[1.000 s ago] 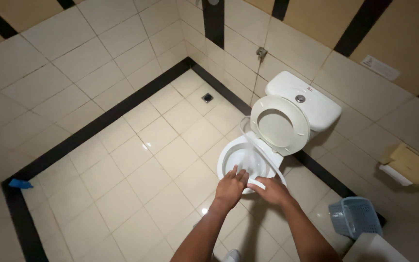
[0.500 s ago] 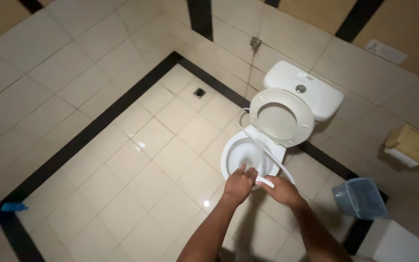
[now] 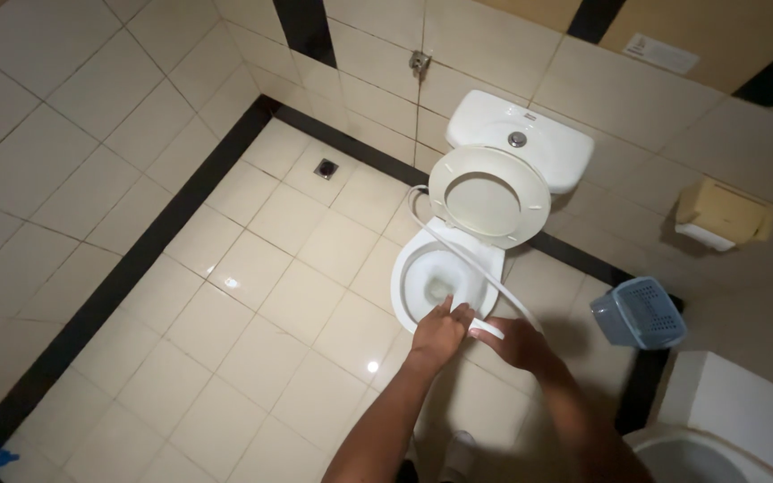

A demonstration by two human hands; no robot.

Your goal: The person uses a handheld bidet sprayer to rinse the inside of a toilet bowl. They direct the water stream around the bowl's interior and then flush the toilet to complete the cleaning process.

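Nearest the camera, 2 bare forearms reach down over the pale tiled floor [image 3: 252, 268]. The left hand [image 3: 437, 334] rests on the front rim of the toilet bowl [image 3: 413, 277], fingers spread and pressed flat against the porcelain, grasping nothing that shows. Just beside it, the right hand [image 3: 513, 341] is curled around the nozzle end of a white spray hose [image 3: 471, 261]; a short white tip pokes out of the fist toward the left hand.

The hose is thin, smooth and glossy white. From the right hand it runs diagonally up across the open bowl, passes under the lower edge of the raised seat [image 3: 489, 195], and loops round at the left of the bowl near the wall.

The bowl is white and oval, with a little water at the bottom. The seat stands tilted up against the white cistern [image 3: 547, 134], which has 1 round metal button on top.

To the right, near the wall, stands a blue slatted bin [image 3: 641, 311]. Farther off sit a small square floor drain [image 3: 327, 168], a metal wall valve [image 3: 419, 62] and a tan paper dispenser [image 3: 725, 215].
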